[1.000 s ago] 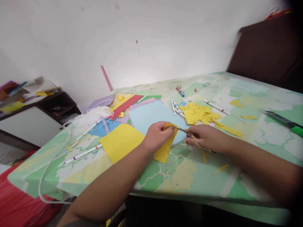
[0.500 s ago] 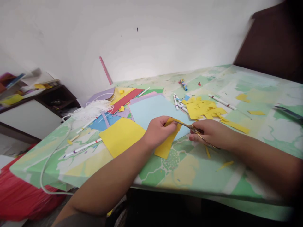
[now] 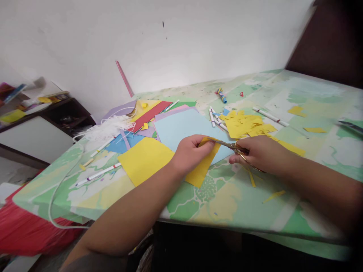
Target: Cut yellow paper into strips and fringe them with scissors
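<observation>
My left hand (image 3: 193,153) pinches a yellow paper strip (image 3: 202,173) near its top edge, and the strip hangs down over the tablecloth. Gold-handled scissors (image 3: 233,146) are held in my right hand (image 3: 253,153), their blades pointing left at the top of the strip beside my left thumb. A larger yellow sheet (image 3: 147,160) lies to the left, and a light blue sheet (image 3: 184,126) lies behind my left hand. Cut yellow pieces (image 3: 244,124) are heaped beyond the scissors. Thin yellow scraps (image 3: 273,196) lie near my right wrist.
White markers (image 3: 270,116) are scattered on the patterned tablecloth (image 3: 215,206). White string (image 3: 109,128), a red strip (image 3: 153,115) and other coloured paper lie at the back left. A dark blade-like object (image 3: 351,126) is at the far right. A shelf (image 3: 36,136) stands left.
The camera view has shifted slightly. The scissors and my right hand have moved a little to the right, and the scissors' handles look closer together. My left hand still holds the yellow strip.
</observation>
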A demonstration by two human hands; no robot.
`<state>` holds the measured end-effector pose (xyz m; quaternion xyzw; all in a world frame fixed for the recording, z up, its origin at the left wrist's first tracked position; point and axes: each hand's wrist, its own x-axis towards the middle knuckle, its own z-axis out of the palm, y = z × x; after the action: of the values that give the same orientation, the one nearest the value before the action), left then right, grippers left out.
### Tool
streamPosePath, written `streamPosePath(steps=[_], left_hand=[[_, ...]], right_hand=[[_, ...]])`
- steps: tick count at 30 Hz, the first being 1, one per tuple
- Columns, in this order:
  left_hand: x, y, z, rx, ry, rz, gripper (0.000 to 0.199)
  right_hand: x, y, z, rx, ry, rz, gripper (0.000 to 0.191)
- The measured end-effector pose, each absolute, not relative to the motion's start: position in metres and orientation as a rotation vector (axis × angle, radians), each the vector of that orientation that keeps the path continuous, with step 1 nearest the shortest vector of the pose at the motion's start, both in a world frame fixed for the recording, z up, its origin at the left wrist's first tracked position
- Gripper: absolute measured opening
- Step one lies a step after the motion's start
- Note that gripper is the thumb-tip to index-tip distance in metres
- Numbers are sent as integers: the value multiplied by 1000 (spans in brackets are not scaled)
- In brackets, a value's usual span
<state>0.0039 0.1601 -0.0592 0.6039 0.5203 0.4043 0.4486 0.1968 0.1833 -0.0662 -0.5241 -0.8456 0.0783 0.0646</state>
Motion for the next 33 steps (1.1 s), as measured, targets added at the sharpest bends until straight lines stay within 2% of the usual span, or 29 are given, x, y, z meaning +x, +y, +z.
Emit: streamPosePath(steps=[19,33], left_hand=[[0,164,-61,1385,1264,932,27],[6,159,-62,1712,1373,1050,21]], right_hand=[[199,182,-66,-1598,-2557,229,47],[198,183,-68,-1568,-2579,296,46]])
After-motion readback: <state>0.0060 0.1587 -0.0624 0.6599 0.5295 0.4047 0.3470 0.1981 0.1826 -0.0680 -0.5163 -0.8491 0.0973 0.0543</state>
